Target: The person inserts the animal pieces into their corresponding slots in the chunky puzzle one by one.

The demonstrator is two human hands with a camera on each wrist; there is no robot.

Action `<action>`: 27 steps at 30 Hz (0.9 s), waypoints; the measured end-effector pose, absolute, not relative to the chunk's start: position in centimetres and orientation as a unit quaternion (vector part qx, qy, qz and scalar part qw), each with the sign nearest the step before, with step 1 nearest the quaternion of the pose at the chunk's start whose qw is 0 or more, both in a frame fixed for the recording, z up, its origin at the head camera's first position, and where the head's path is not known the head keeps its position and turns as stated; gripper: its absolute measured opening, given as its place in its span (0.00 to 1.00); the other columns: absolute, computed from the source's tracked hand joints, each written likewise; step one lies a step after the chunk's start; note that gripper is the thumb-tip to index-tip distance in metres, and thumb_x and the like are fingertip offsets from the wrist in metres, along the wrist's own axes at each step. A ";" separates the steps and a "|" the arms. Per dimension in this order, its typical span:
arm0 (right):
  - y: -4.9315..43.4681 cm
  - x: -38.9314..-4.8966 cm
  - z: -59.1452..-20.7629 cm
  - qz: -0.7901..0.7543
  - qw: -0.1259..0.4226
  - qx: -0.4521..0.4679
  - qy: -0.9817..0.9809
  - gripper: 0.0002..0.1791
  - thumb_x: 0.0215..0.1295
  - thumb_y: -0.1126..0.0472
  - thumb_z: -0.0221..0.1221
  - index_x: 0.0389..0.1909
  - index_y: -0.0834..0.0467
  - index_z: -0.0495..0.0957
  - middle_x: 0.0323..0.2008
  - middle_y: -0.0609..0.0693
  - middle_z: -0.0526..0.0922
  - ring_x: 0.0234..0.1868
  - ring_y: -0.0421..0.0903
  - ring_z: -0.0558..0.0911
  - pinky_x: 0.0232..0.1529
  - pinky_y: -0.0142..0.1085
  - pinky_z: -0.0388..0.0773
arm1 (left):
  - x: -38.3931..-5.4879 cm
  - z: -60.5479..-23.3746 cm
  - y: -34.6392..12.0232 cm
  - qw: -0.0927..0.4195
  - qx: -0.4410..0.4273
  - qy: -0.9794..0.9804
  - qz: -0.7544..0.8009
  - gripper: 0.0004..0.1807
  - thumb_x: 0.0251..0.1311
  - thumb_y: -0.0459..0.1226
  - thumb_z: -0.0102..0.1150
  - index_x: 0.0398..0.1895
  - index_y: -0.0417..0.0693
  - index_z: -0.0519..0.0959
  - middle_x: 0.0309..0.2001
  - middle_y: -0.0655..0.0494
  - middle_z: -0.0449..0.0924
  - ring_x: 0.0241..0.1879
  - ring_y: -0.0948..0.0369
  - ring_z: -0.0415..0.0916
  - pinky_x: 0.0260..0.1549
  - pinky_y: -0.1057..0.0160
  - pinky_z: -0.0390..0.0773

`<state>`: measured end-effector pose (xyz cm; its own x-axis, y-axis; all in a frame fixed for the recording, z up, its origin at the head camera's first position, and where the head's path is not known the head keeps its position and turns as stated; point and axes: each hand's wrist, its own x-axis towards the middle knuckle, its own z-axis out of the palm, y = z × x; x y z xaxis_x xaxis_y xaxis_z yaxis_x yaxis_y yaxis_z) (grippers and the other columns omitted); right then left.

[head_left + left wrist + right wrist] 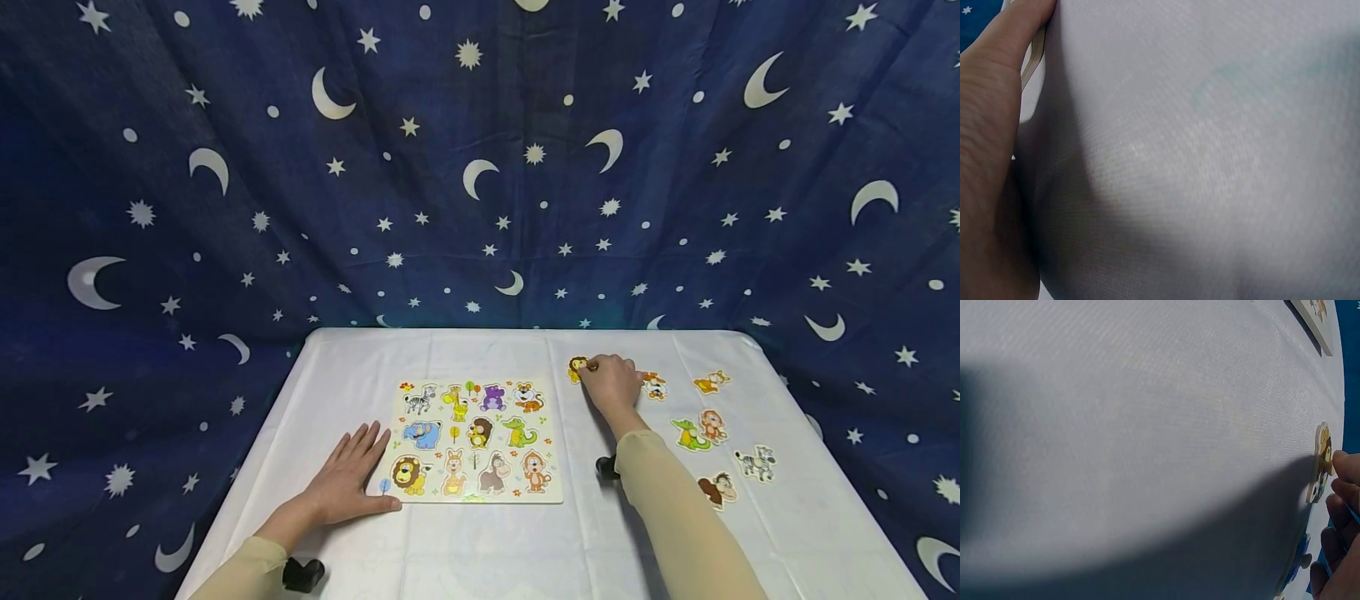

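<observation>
The left hand point(337, 479) lies flat, fingers spread, thumb at the near left corner of the puzzle board point(495, 446). White cloth point(480, 550) separates the board from loose animal pieces point(692, 436) towards the table's right edge. Farther off, near the far edge, the right hand point(611, 387) pinches the lion piece point(577, 369). A starry blue curtain point(480, 108) hangs behind.

On your white-covered table point(480, 550) lie a puzzle board point(498, 423), left of centre, and animal pieces point(692, 436) at right.
</observation>
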<state>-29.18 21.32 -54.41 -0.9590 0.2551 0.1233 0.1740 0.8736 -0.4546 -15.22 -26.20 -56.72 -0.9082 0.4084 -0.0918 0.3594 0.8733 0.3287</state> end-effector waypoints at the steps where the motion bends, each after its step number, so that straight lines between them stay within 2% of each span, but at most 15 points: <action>1: 21.3 -29.3 -54.4 0.225 0.090 -0.114 -0.964 0.16 0.66 0.53 0.67 0.44 0.63 0.88 0.43 0.61 0.85 0.48 0.62 0.77 0.54 0.59 0.67 | -15.2 -56.7 -26.2 0.078 0.199 0.965 0.155 0.68 0.48 0.78 0.58 0.83 0.46 0.52 0.82 0.44 0.44 0.81 0.45 0.38 0.77 0.42 0.38; 7: 21.2 -29.6 -54.6 0.224 0.093 -0.120 -0.963 0.15 0.65 0.54 0.66 0.41 0.63 0.88 0.42 0.60 0.86 0.47 0.62 0.77 0.51 0.59 0.68 | -15.2 -56.6 -26.2 0.074 0.198 0.963 0.165 0.67 0.48 0.76 0.61 0.82 0.44 0.53 0.82 0.43 0.45 0.80 0.44 0.40 0.76 0.41 0.40; 11: 21.2 -29.7 -54.7 0.224 0.093 -0.124 -0.962 0.14 0.65 0.54 0.66 0.40 0.62 0.89 0.41 0.59 0.87 0.45 0.62 0.77 0.50 0.58 0.68 | -15.2 -56.7 -26.2 0.083 0.192 0.965 0.160 0.68 0.47 0.78 0.59 0.83 0.46 0.52 0.82 0.44 0.43 0.81 0.45 0.38 0.77 0.42 0.39; 27: 20.9 -30.0 -54.1 0.204 0.071 -0.125 -0.968 0.13 0.67 0.56 0.62 0.41 0.61 0.88 0.43 0.60 0.86 0.48 0.62 0.76 0.54 0.60 0.68 | -15.3 -56.8 -26.2 0.084 0.194 0.964 0.159 0.68 0.47 0.79 0.58 0.83 0.46 0.52 0.82 0.44 0.44 0.81 0.45 0.37 0.77 0.41 0.38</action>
